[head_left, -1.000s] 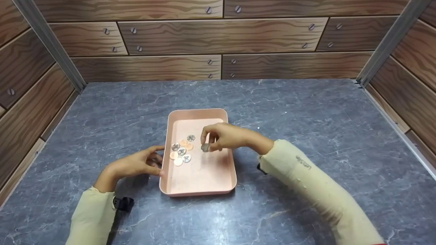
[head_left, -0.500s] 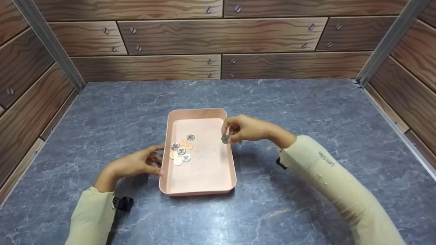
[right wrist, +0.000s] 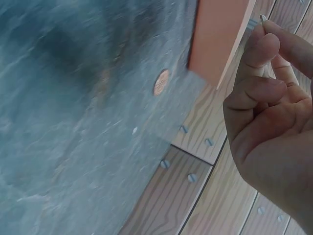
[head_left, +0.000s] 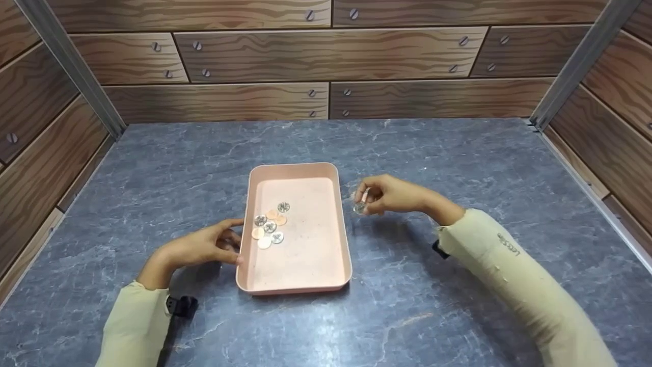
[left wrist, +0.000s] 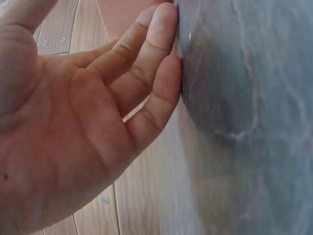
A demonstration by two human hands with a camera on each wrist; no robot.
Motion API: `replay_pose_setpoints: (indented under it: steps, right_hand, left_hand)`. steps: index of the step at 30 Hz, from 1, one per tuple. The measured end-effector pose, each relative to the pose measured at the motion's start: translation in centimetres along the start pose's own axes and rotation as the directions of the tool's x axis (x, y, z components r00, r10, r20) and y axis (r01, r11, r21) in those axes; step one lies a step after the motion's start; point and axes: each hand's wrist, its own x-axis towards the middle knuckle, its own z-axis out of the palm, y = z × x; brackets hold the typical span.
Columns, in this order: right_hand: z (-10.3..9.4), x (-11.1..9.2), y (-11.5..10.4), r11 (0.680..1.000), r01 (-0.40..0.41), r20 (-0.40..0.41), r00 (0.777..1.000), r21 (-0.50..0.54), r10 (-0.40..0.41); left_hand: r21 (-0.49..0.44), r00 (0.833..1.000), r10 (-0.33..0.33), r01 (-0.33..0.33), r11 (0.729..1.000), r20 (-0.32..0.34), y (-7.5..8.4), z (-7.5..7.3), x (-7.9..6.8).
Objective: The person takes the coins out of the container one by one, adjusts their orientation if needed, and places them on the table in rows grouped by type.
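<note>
A pink rectangular tray [head_left: 318, 244] lies on the table, with several silver and copper-coloured coins [head_left: 270, 228] grouped at its left side. My left hand [head_left: 201, 247] rests against the tray's left wall, thumb and index fingertips at the outside. In the left wrist view its other fingers are loosely bent, their tips at the tabletop. Just past the tray's right wall, my right hand [head_left: 392, 193] pinches a silver coin [head_left: 359, 208] between thumb and fingers. In the right wrist view that coin [right wrist: 263, 19] appears edge-on, mostly hidden by the fingers.
A copper-coloured coin [right wrist: 161, 82] lies on the tabletop beside the tray in the right wrist view. The blue-grey marbled table [head_left: 433, 148] is bounded by wood-patterned walls [head_left: 326, 53] at the back and both sides.
My right hand has carried the silver coin rightward, from over the tray across its right wall to above the table. My left hand stays at the tray, and the other coins have not moved.
</note>
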Motion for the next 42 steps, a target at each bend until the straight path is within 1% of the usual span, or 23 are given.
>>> replay_pose_setpoints:
  steps: [4,11,17,23,28,35,42]
  right_hand:
    - [0.0,-0.3,1.1,1.000,-0.014,-0.010,1.000,0.000,0.014]
    - [0.5,-0.4,2.7,0.996,-0.083,0.027,0.996,0.020,0.082]
    - [0.8,-0.4,3.3,0.989,-0.148,0.037,0.988,0.015,0.148]
    - [0.9,-0.5,3.4,0.980,-0.198,0.021,0.980,-0.020,0.198]
    - [1.0,-0.5,3.5,0.978,-0.205,0.021,0.978,-0.043,0.206]
    - [1.0,-0.6,3.9,0.984,-0.168,0.012,0.986,-0.056,0.169]
    - [1.0,-0.6,4.0,0.982,-0.167,-0.005,0.986,-0.088,0.167]
  left_hand:
    - [-0.003,1.000,0.000,0.000,1.000,0.002,0.0,0.0,0.0]
    - [-0.003,1.000,-0.009,0.009,1.000,0.005,-0.2,0.1,0.0]
    - [-0.003,1.000,-0.009,0.009,1.000,0.002,-0.2,0.1,-0.1]
    - [0.004,1.000,-0.013,0.013,1.000,0.000,-0.2,0.2,-0.1]
    - [0.017,1.000,-0.013,0.013,1.000,-0.001,-0.1,0.2,-0.2]
    - [0.018,1.000,-0.005,0.004,1.000,0.005,0.0,0.1,-0.1]
    - [0.022,1.000,-0.009,0.009,1.000,0.000,0.2,0.0,-0.1]
